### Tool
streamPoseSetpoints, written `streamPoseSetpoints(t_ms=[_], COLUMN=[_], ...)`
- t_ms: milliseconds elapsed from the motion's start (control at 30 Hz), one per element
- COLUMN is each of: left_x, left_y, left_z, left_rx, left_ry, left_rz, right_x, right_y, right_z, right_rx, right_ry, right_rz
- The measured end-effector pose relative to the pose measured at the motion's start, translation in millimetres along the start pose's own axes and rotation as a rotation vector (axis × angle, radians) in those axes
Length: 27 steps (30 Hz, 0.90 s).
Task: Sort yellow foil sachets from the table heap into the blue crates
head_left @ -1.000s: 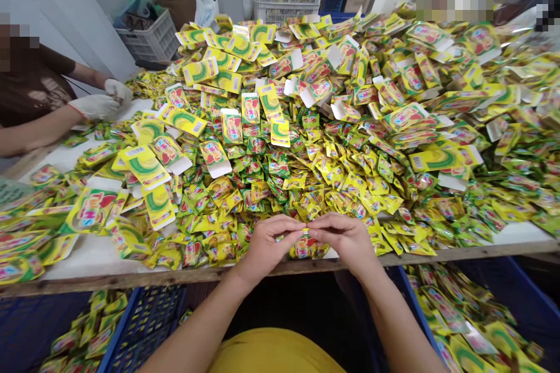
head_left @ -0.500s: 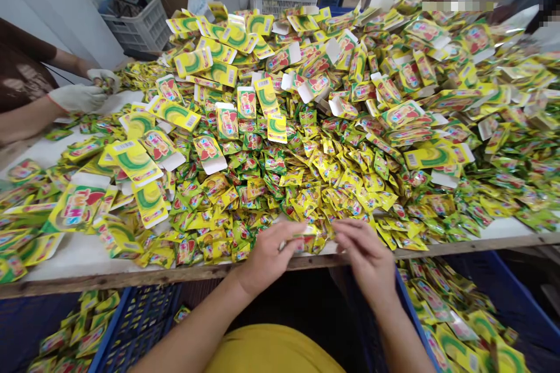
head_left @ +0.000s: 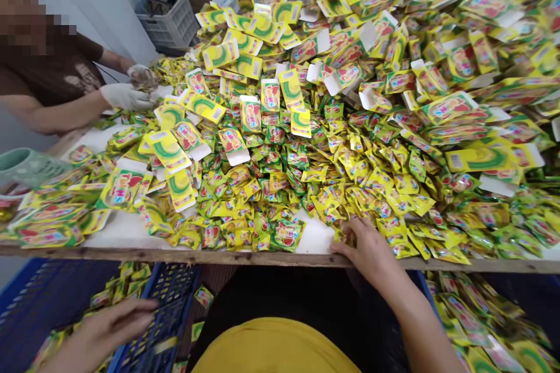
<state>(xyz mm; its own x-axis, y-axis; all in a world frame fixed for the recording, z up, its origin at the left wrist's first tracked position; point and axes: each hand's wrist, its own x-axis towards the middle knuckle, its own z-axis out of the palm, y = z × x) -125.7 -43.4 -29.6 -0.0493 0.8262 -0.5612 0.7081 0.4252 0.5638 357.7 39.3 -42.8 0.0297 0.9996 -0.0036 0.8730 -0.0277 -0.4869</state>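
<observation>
A big heap of small yellow-green sachets (head_left: 280,186) and flat printed cartons (head_left: 168,151) covers the white table (head_left: 315,239). My right hand (head_left: 367,247) rests at the table's front edge, its fingers curled down onto sachets at the edge of the heap. My left hand (head_left: 109,326) is below the table at the lower left, over a blue crate (head_left: 170,297) that holds sachets. Its fingers are stretched out and blurred, and a sachet (head_left: 163,345) lies just beyond its fingertips.
A co-worker in a brown shirt with white gloves (head_left: 126,96) handles sachets at the table's left end. A green cup (head_left: 21,166) stands at the far left. A second blue crate (head_left: 481,320) of sachets sits under the table on the right. Grey crates (head_left: 168,20) stand behind.
My hands were together on a sachet at the table edge. My left hand has since dropped down to the blue crate, and my right hand has reached back onto the heap.
</observation>
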Motion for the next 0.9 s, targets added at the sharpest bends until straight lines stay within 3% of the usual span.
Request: streamPoseSetpoints(t_ms=[100,200,267,333,433,533,633,700,800,900], left_x=[17.0,45.7,59.3,65.0,64.4,63.1,63.3,63.7,66.3,73.5], left_y=[91.8,174.0,208.5,228.7,242.1,242.5,235.2,229.4,222.7,218.6], left_z=[42.2,83.8,104.3,117.5,129.9,142.4,150.1,146.8,128.8,109.7], left_rx=[-0.076,-0.140,-0.146,-0.197,-0.373,-0.535,-0.502,-0.427,-0.359,-0.205], left_ry=[-0.052,0.093,0.199,0.217,0.045,-0.111,-0.061,-0.035,-0.061,0.045], left_rz=[0.300,0.650,0.778,0.779,0.639,0.571,0.603,0.608,0.609,0.685], right_x=[-0.5,-5.8,-9.1,-9.9,-6.8,-3.3,-2.5,-3.5,-5.1,-3.0], right_y=[1.1,-16.7,-36.2,-55.7,-76.3,-84.4,-83.8,-81.9,-81.7,-86.2], right_z=[-9.3,-8.1,-0.8,8.0,17.1,20.4,21.2,21.3,23.8,34.4], right_rx=[0.219,0.621,0.891,1.092,1.262,1.270,1.241,1.191,1.145,1.190], right_ry=[-0.025,-0.005,0.002,0.029,0.110,0.141,0.161,0.087,-0.102,-0.103], right_rz=[0.094,0.171,0.208,0.247,0.246,0.263,0.335,0.297,0.205,0.292])
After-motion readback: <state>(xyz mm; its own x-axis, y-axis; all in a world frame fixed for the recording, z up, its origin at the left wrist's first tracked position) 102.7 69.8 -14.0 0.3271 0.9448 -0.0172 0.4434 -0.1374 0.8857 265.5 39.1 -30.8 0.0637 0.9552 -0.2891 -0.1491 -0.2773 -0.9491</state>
